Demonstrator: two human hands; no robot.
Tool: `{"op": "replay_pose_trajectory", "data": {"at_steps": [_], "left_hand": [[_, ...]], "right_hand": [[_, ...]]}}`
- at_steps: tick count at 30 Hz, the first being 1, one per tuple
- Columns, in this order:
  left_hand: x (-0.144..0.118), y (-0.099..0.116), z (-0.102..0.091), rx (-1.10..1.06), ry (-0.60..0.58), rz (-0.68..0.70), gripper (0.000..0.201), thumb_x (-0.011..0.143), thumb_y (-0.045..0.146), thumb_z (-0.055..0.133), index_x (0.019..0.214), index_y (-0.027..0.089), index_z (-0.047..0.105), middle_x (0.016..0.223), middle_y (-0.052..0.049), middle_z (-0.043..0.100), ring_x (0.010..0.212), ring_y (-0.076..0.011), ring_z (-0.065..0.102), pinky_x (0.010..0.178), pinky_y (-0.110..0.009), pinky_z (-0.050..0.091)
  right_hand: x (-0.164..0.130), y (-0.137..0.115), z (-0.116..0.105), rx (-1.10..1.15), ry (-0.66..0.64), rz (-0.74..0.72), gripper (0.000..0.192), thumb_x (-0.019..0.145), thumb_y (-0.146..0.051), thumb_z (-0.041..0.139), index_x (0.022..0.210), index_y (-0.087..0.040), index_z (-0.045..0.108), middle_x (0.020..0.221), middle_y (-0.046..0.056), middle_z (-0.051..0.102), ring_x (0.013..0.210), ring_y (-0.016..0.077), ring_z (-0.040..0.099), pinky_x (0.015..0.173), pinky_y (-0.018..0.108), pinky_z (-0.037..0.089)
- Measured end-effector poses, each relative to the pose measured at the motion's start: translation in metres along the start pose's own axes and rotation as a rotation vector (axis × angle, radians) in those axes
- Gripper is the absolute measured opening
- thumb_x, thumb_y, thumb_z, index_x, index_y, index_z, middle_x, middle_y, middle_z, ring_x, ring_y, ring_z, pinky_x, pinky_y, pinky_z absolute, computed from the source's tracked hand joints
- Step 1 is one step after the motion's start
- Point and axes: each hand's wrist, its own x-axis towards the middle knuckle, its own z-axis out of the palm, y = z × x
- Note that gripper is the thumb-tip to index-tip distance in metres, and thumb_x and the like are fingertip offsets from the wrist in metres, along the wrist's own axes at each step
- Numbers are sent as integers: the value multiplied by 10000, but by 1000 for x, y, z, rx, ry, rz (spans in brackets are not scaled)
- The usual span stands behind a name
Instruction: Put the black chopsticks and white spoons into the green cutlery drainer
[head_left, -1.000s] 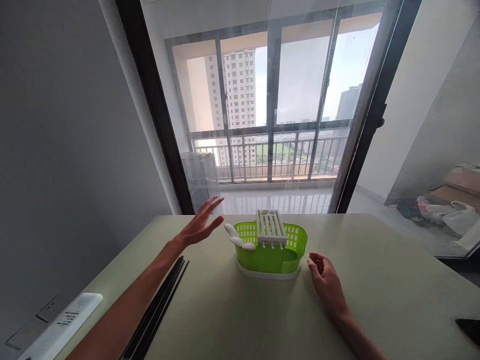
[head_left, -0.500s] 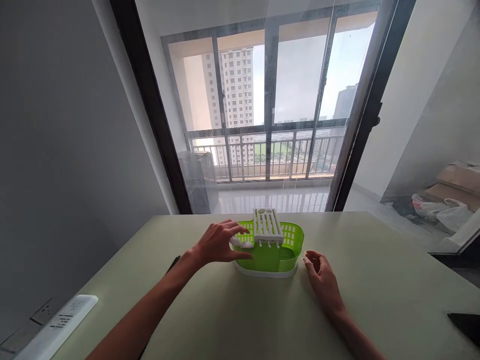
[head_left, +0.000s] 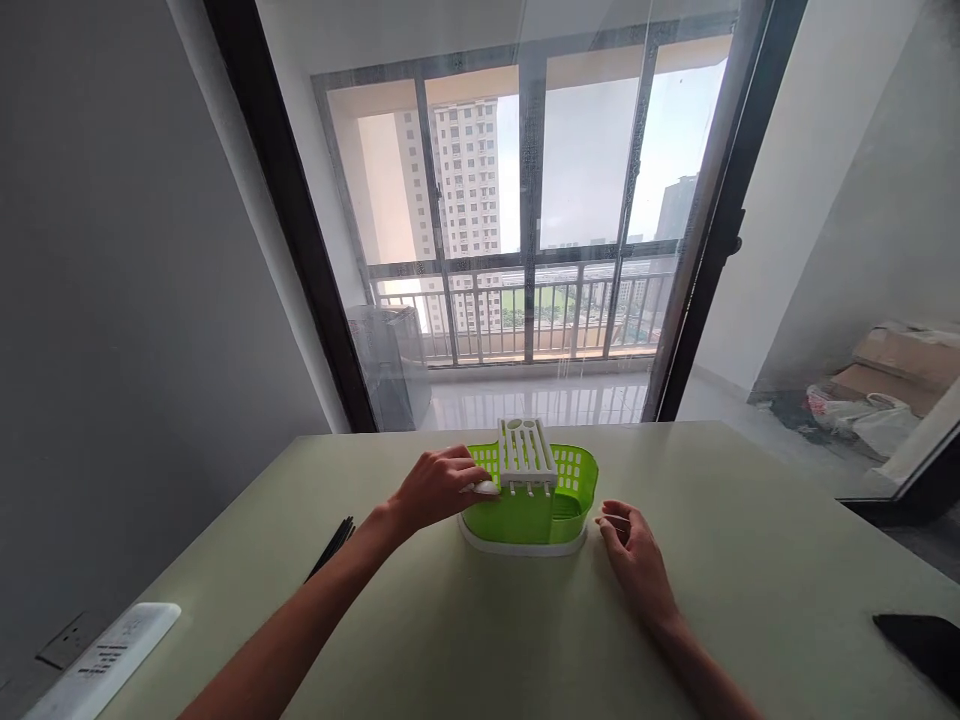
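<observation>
Green cutlery basket [head_left: 525, 510] stands on its white drip tray [head_left: 523, 546] near the middle of the pale table [head_left: 750, 560], toward the far edge by the balcony door, with a white slotted divider [head_left: 525, 455] across its top.

Head view, the only one: the left hand [head_left: 435, 488] comes in from seven o'clock and lies over the basket's nine-o'clock end. Its fingers are curled down over white spoons [head_left: 484, 487] that poke out of that end. The fingers seem closed round them, though the back of the hand hides whether the grip is complete. The right hand [head_left: 634, 560] lies at the basket's four o'clock, just beside the tray, fingers loosely bent and empty; I cannot tell whether the fingertips touch the tray.

A bundle of thin black sticks [head_left: 330, 548] lies on the table at nine o'clock of the basket, well apart from it, partly hidden by the left forearm. A white power strip [head_left: 105, 660] sits at the near left corner, and a dark flat object [head_left: 919, 645] at the near right edge.

By my reading, the step in hand is taking hold of the spoons. The next move calls for a firm pinch on them and a lift that clears the basket's rim, with the right hand steadying the light plastic base so it does not slide or tip.
</observation>
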Motion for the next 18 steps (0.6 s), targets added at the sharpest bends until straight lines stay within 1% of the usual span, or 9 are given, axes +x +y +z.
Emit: {"op": "replay_pose_trajectory", "data": {"at_steps": [3,6,10,13,16,18], "left_hand": [[0,-3,2,29,27,32,317,1003,470,562,977,214,746,958,-63,789,934,-191,697,729,-278,571],[3,-5,-1,29,71,57,369,1005,494,534,916,194,730,891,-56,780,870,-181,690,678,-262,548],[7,-6,-11,-3,119,61,385,997,500,544,842,188,706,783,-38,754,780,-164,676,628,-250,507],[10,-7,-21,-66,155,59,341,986,473,589,847,185,708,780,-33,757,756,-156,673,631,-247,503],[15,-12,-30,-135,214,-6,336,1000,453,586,843,186,718,773,-36,756,746,-151,673,641,-243,507],[19,-18,-34,-149,275,-116,400,1013,483,549,815,185,729,740,-33,737,684,-140,655,598,-236,480]], "right_hand": [[0,0,0,-5,-5,-5,374,872,-497,571,1108,-210,615,1165,109,692,1024,273,711,875,397,579],[0,0,0,-4,-8,-12,373,871,-490,568,1110,-208,614,1170,112,687,1020,272,712,871,399,580],[1,1,0,6,3,-13,365,848,-477,589,1092,-209,629,1152,110,700,1000,271,717,852,392,583],[2,2,1,12,6,-16,351,843,-464,594,1084,-212,635,1143,105,709,982,263,722,842,381,585],[2,2,2,1,-2,-22,346,848,-453,589,1086,-206,634,1142,107,707,983,258,722,845,376,584],[2,2,1,-5,-9,-28,340,851,-444,588,1086,-203,632,1145,109,704,986,255,722,843,373,585]]}}
